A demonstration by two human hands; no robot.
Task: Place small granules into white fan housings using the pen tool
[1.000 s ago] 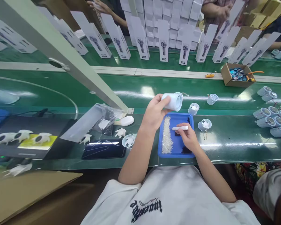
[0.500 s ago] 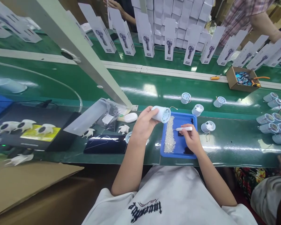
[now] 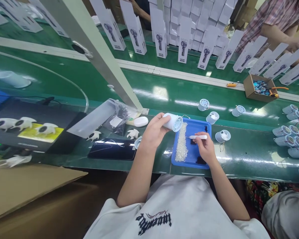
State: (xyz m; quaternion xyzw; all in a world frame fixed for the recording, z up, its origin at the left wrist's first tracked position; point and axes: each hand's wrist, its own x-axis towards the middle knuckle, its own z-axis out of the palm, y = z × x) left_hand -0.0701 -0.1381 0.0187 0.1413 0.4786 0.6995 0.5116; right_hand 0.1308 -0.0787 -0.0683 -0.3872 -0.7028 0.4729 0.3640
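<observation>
My left hand (image 3: pixel 153 131) is wrapped round a light blue cylindrical fan housing (image 3: pixel 173 122), tilted so its spoked end faces right, with a thin wire sticking out. In my right hand (image 3: pixel 206 148) is a slim white-handled tool (image 3: pixel 198 136) with a thin metal tip, pinched between the fingers. That tip points left, close to a strip of small clear pieces (image 3: pixel 181 144) in a blue tray (image 3: pixel 191 164). Dark pieces also lie in the tray, partly behind my right hand. A black flat panel (image 3: pixel 112 150) and a white fan blade wheel (image 3: pixel 133 133) lie left of my left forearm.
Several fan housings (image 3: pixel 223 135) stand right of and behind the tray, more at far right (image 3: pixel 285 140). A cardboard box (image 3: pixel 257 91) holds blue packets. Upright white cartons (image 3: pixel 183 43) line the back. A slanted metal post (image 3: pixel 102 59) rises at left. Another person's arm (image 3: pixel 276 35) shows at upper right.
The view has shifted slightly. Both hands keep their holds and stay nearly in place, the tool's tip still near the clear pieces. The person's hands at upper right have moved.
</observation>
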